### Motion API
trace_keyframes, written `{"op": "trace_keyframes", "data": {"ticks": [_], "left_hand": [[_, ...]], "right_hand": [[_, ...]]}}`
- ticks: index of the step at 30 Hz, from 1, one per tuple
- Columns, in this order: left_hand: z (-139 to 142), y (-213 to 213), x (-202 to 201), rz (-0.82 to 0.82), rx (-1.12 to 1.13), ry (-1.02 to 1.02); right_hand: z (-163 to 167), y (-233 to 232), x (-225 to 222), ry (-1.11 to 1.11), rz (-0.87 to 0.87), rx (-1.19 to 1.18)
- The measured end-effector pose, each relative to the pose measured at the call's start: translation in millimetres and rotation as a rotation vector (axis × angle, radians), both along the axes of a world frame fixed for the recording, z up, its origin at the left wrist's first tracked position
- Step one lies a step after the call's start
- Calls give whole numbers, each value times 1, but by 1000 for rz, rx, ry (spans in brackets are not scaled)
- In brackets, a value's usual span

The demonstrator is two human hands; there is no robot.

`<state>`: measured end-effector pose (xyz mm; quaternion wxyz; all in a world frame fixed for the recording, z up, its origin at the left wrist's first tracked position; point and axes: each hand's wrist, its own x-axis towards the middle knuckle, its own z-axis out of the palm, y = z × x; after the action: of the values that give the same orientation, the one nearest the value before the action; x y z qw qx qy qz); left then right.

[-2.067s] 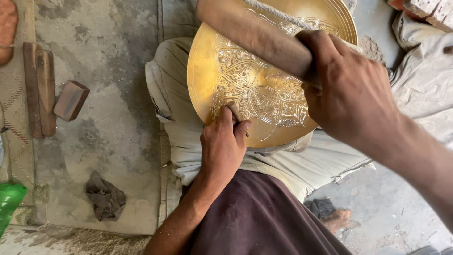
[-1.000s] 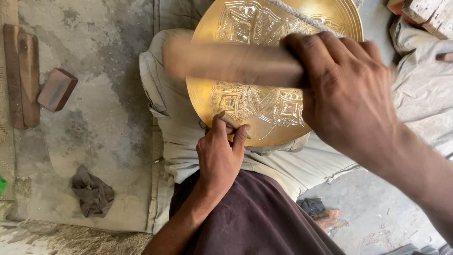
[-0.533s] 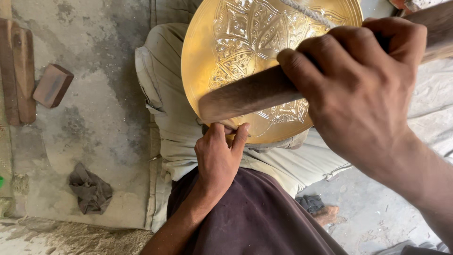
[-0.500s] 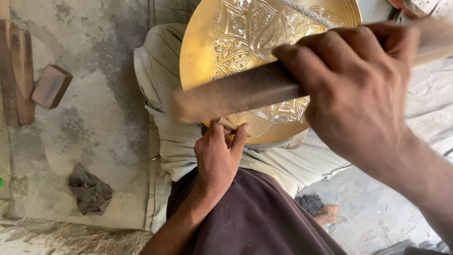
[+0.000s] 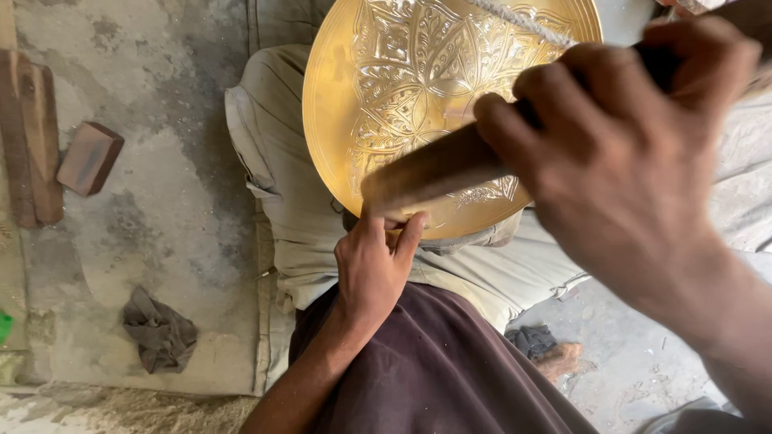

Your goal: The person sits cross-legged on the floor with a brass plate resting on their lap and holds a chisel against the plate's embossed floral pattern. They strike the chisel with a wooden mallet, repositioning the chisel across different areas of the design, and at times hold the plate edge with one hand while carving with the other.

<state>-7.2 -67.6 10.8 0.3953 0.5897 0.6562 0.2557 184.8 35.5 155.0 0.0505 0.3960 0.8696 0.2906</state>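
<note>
Seen from above, close to the camera, the right hand is clenched around a thick, dark wooden handle that slants down to the left, its blurred end hanging over the lower part of a round brass plate. Below it, the left hand rises from a dark maroon shirt, fingertips pinched together against the plate's bottom rim; something small may be held there, but it is too hidden to tell. The plate, engraved with a flower-like pattern, rests tilted on the person's lap, over pale trousers. A thin cord crosses its upper edge. Further off, on the grey concrete floor to the left, lie a crumpled dark rag, a small reddish-brown block and a long wooden piece at the frame edge
</note>
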Motion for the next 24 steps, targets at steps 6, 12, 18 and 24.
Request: {"op": "trace_keyframes", "data": {"ticks": [6, 12, 18, 24], "left_hand": [[28, 5, -50, 56, 283, -144], [44, 26, -72, 43, 241, -162], [27, 62, -27, -219, 192, -347], [-2, 110, 31, -718, 158, -359]], "right_hand": [[-19, -40, 64, 550, -594, -309], [-87, -126, 110, 1136, -1193, -449], [-116, -202, 104, 1252, -1662, -437], [-118, -214, 91, 1407, -1629, -293]]}}
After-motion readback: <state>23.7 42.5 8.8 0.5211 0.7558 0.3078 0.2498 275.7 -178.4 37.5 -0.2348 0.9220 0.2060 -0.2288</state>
